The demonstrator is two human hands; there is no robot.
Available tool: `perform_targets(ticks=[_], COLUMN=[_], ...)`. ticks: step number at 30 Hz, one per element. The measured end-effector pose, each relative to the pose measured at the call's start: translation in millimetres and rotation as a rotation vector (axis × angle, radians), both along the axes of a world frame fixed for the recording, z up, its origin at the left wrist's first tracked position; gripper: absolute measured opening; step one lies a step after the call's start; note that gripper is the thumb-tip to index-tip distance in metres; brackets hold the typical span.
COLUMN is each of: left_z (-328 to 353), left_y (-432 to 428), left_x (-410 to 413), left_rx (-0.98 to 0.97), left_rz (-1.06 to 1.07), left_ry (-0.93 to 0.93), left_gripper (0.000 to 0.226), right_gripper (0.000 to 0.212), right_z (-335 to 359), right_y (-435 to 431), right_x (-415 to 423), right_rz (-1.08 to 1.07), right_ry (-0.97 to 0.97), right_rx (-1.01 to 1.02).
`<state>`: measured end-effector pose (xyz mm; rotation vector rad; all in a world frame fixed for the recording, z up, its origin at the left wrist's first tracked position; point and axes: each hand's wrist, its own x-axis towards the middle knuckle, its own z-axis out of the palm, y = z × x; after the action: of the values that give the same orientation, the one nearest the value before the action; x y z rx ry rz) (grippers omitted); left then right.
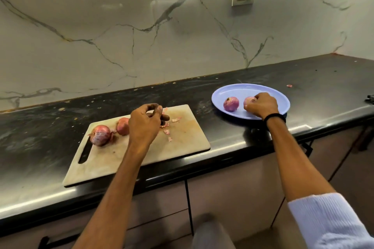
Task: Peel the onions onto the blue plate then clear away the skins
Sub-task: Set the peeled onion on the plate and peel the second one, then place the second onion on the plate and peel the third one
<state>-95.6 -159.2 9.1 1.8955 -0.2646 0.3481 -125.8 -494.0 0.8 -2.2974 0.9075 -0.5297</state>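
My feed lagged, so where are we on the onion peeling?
Done: one peeled onion lies on the blue plate. In hand: the right hand grips a second onion at the plate. Left: a large onion and a smaller onion, both unpeeled, on the cutting board; skin scraps near the left hand need clearing.

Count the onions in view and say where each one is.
4. Two lie on the cutting board: the left onion and the onion beside it, partly behind the left hand. Two are on the blue plate: a free onion and a gripped onion in the right hand.
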Motion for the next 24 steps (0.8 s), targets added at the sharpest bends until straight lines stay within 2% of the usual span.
perform_targets(ticks=[3, 5, 7, 9, 12, 17, 21, 24], left_z=[-1.2, -1.8, -3.4, -5.2, -7.7, -12.8, -19.0, -21.8], left_y=[0.5, 4.8, 11.3, 19.0, 32.7, 60.7, 77.7, 88.2], left_x=[-8.3, -12.0, -10.8, -6.3, 2.1, 12.9, 27.6, 42.3], left_rx=[-0.021, -0.036, -0.036, -0.021, 0.022, 0.117, 0.223, 0.307], left_rz=[-0.001, 0.005, 0.016, 0.038, 0.069, 0.044, 0.006, 0.018], left_ry=[-0.037, -0.093, -0.16, -0.225, -0.295, -0.335, -0.396, -0.444], left_gripper=[0.028, 0.025, 0.024, 0.021, 0.021, 0.026, 0.028, 0.025], right_gripper=[0.028, 0.044, 0.051, 0.036, 0.018, 0.018, 0.014, 0.015], right_z=[-1.7, 2.4, 9.1, 16.5, 18.7, 1.5, -6.4, -5.3], right_y=[-3.1, 2.4, 17.1, 45.7, 103.7, 186.5, 222.6, 233.9], right_x=[5.5, 1.2, -6.5, -11.7, -8.6, 18.8, 43.9, 60.3], right_rz=[0.062, 0.046, -0.009, 0.037, 0.315, 0.706, 0.771, 0.775], right_ry=[0.145, 0.151, -0.058, -0.331, -0.492, -0.386, -0.301, -0.208], right_rx=[-0.077, -0.131, -0.135, -0.112, 0.156, 0.601, 0.824, 0.889])
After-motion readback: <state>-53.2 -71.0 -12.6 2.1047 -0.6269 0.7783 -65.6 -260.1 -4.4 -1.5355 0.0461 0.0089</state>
